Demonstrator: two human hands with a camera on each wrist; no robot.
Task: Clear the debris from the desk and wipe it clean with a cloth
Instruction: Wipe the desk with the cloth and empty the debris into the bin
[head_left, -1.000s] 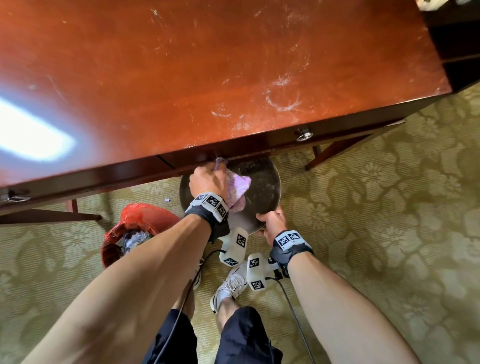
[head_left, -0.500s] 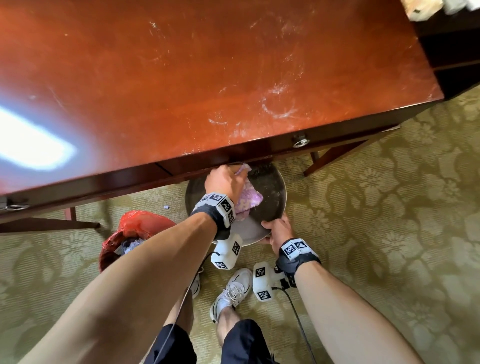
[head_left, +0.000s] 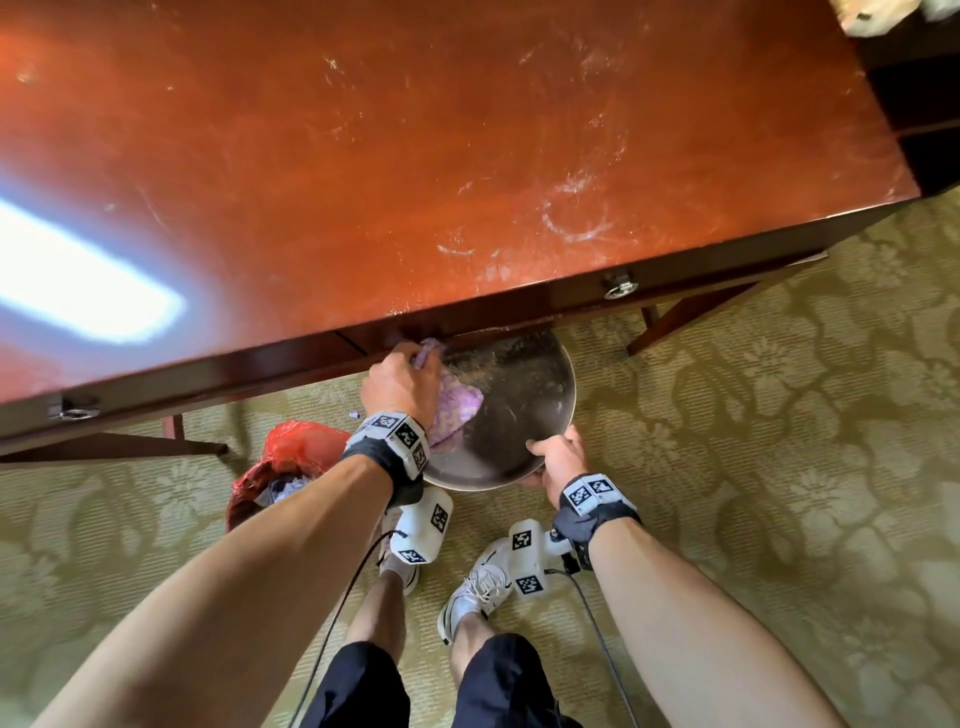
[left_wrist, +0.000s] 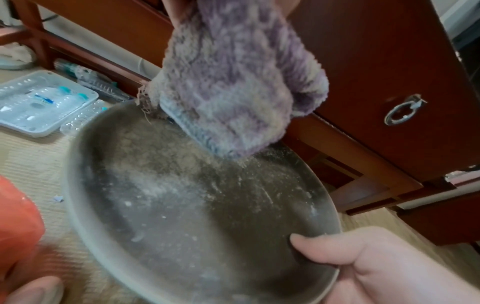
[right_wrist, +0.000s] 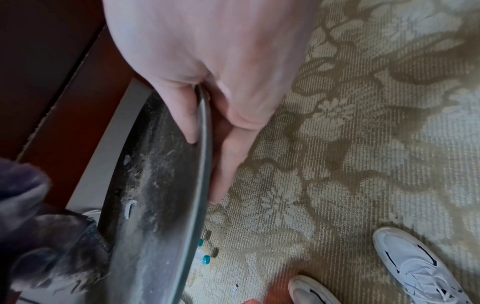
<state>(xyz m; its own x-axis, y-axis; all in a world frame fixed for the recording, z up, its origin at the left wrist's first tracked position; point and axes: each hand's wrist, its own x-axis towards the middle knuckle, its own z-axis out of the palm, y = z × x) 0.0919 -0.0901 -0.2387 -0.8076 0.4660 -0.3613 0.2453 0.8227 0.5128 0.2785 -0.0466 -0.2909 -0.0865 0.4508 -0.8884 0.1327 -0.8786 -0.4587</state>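
Tabletop (head_left: 363, 171): red-brown wood, glossy; white dusty streaks and a ring-shaped smear twd the right near corner; bright window glare at left. Drawer front w/ ring pull (head_left: 619, 289) along the near edge.
Left hand (head_left: 400, 384): at the near edge of the tabletop, just below it; grip closed round a purple cloth (head_left: 457, 410), fingers curled, back of hand up.
Cloth: fluffy, purple-and-pale mottled; bunched in the hand, lower end hanging over the far part of the plate (left_wrist: 182, 205); in the left wrist view its tip appears to touch the plate surface, fine powder just under it.
Plate: round, metal, dull grey; held below the tabletop edge, far part tucked under it, tilted. Surface covered w/ pale dust and crumbs, densest at the far side.
Right hand (head_left: 553, 457): grip pinches the near right rim of the plate; thumb (left_wrist: 319, 244) on top inside the rim, fingers (right_wrist: 228, 156) flat under it.
Floor: green-gold floral carpet (head_left: 753, 441).
Red bag (head_left: 283, 462): on the carpet left of the plate, mouth open, pale scraps inside.
Under the tabletop (left wrist view): white plastic tray (left_wrist: 39, 102) w/ clear bottles, far left.
Shoes (head_left: 475, 587): white sneakers, near the plate, on the carpet.
Small bits (right_wrist: 205, 257): teal caps on the carpet beside the plate.
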